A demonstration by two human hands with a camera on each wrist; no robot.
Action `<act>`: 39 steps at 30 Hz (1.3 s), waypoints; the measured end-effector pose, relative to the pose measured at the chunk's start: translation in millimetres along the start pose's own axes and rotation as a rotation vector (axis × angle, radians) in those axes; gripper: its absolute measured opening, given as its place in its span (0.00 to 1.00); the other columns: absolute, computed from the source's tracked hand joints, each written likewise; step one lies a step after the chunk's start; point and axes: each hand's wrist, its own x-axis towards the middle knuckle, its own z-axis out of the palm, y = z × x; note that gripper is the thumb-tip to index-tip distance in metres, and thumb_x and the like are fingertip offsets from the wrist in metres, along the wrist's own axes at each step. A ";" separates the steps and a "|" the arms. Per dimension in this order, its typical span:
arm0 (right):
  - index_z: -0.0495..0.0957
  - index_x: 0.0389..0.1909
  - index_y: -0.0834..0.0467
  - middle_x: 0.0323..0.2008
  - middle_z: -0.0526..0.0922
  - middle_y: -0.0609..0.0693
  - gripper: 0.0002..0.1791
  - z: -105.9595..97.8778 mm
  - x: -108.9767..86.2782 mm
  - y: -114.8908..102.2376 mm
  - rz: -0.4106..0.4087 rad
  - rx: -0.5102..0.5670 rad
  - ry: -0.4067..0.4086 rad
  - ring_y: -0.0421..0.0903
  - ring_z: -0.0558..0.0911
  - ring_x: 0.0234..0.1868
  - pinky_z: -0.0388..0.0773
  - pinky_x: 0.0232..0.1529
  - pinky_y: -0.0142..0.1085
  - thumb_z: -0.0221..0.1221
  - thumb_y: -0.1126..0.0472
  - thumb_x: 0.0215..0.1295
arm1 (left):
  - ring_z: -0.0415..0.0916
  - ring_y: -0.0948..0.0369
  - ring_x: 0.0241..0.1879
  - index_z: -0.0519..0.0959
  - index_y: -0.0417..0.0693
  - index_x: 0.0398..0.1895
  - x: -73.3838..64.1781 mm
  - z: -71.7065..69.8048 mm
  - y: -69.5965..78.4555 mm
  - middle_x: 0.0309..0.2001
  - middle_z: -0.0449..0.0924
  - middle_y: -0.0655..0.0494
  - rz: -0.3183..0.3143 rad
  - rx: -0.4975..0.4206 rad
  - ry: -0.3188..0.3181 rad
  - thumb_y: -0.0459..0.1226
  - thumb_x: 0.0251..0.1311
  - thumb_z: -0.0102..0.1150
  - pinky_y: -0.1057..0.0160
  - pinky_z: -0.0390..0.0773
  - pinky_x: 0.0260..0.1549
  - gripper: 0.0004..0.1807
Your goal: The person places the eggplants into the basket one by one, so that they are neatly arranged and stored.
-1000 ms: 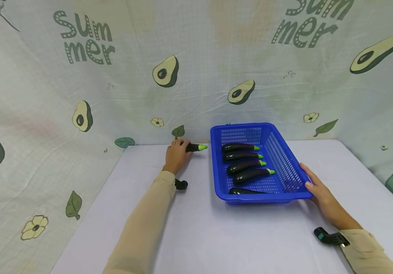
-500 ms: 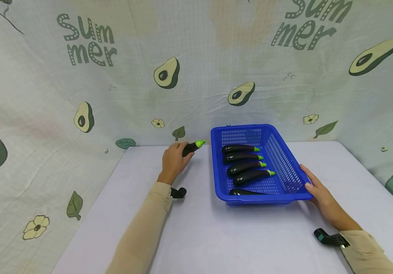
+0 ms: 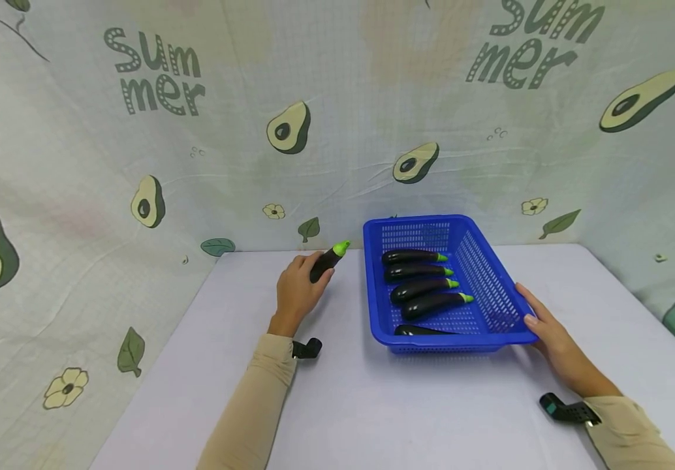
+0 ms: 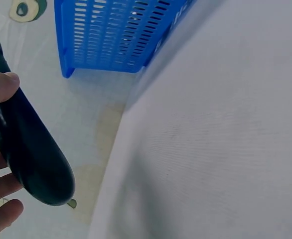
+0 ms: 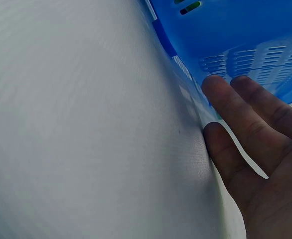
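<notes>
My left hand (image 3: pixel 301 287) grips a dark eggplant (image 3: pixel 324 264) with a bright green stem end, left of the blue basket (image 3: pixel 375 333). The left wrist view shows this eggplant raised above the white surface, its thick end pointing down and its thumb-side held by fingers around it. My right hand (image 3: pixel 555 336) holds the basket's near right corner, thumb on the rim. From the right wrist view, three fingers (image 5: pixel 245 112) reach out along the basket's outer wall. Several eggplants (image 3: pixel 422 288) lie inside the basket; the nearest one (image 3: pixel 416 330) is partly hidden by the front rim.
A white table (image 3: pixel 337 411) lies under everything. Behind it hangs a pale cloth (image 3: pixel 337 85) printed with avocados, leaves and lettering. A black wrist camera (image 3: pixel 308 348) is strapped to the left wrist, another (image 3: pixel 566 408) to the right.
My left hand has lifted the eggplant and drawn it slightly nearer, tilting its green end upward. The right hand and the basket have stayed in place.
</notes>
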 end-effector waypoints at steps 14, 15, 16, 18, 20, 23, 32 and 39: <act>0.38 0.81 0.41 0.80 0.41 0.54 0.31 0.5 0.8 -2.3 0.015 -0.035 -0.002 0.24 0.62 0.62 0.66 0.52 0.20 0.33 0.55 0.82 | 0.77 0.52 0.40 0.79 0.53 0.63 -9.1 -0.5 9.2 0.45 0.78 0.45 -0.022 -0.133 -0.011 0.52 0.67 0.62 0.50 0.80 0.36 0.25; 0.38 0.81 0.42 0.79 0.42 0.54 0.31 0.6 0.8 -2.4 0.013 -0.030 0.000 0.24 0.62 0.62 0.66 0.52 0.20 0.33 0.56 0.82 | 0.77 0.52 0.40 0.78 0.53 0.64 -9.2 -0.7 9.8 0.45 0.77 0.45 -0.031 -0.164 -0.018 0.52 0.67 0.62 0.50 0.80 0.36 0.25; 0.38 0.81 0.42 0.79 0.43 0.55 0.31 0.8 0.7 -2.6 0.010 -0.026 0.001 0.24 0.63 0.62 0.66 0.52 0.20 0.33 0.56 0.82 | 0.76 0.52 0.41 0.78 0.53 0.65 -9.3 -0.6 10.2 0.45 0.76 0.46 -0.042 -0.195 -0.025 0.52 0.68 0.61 0.51 0.80 0.37 0.26; 0.38 0.82 0.43 0.79 0.43 0.56 0.31 0.5 0.5 -3.1 0.000 -0.016 -0.001 0.24 0.63 0.62 0.66 0.52 0.20 0.33 0.57 0.82 | 0.75 0.53 0.42 0.77 0.52 0.66 -9.3 -0.5 11.1 0.46 0.75 0.45 -0.063 -0.265 -0.036 0.52 0.68 0.60 0.51 0.79 0.38 0.26; 0.38 0.82 0.43 0.79 0.43 0.56 0.31 0.1 0.1 -3.5 -0.005 -0.010 -0.002 0.24 0.63 0.62 0.66 0.52 0.19 0.33 0.57 0.82 | 0.73 0.53 0.43 0.76 0.51 0.67 -9.3 0.4 11.4 0.46 0.73 0.45 -0.085 -0.327 -0.048 0.51 0.69 0.59 0.52 0.77 0.39 0.27; 0.38 0.82 0.44 0.79 0.42 0.58 0.31 -0.5 0.0 -3.2 -0.012 -0.006 -0.007 0.24 0.63 0.62 0.66 0.52 0.20 0.33 0.57 0.82 | 0.71 0.53 0.43 0.74 0.53 0.69 -9.8 2.3 11.4 0.47 0.70 0.45 -0.118 -0.400 -0.083 0.51 0.71 0.57 0.53 0.73 0.40 0.27; 0.38 0.82 0.45 0.78 0.42 0.61 0.32 -0.2 0.5 -2.2 -0.019 0.001 -0.011 0.24 0.64 0.61 0.67 0.51 0.20 0.33 0.59 0.82 | 0.68 0.52 0.43 0.69 0.57 0.73 -11.5 4.9 11.7 0.48 0.65 0.44 -0.186 -0.448 -0.133 0.53 0.75 0.48 0.53 0.70 0.41 0.27; 0.38 0.82 0.44 0.78 0.44 0.57 0.31 -0.2 0.5 -3.6 -0.012 -0.005 -0.011 0.24 0.63 0.62 0.67 0.52 0.20 0.32 0.58 0.83 | 0.70 0.53 0.39 0.66 0.56 0.74 -9.1 3.4 13.2 0.47 0.65 0.43 -0.226 -0.459 -0.127 0.56 0.77 0.42 0.57 0.76 0.35 0.29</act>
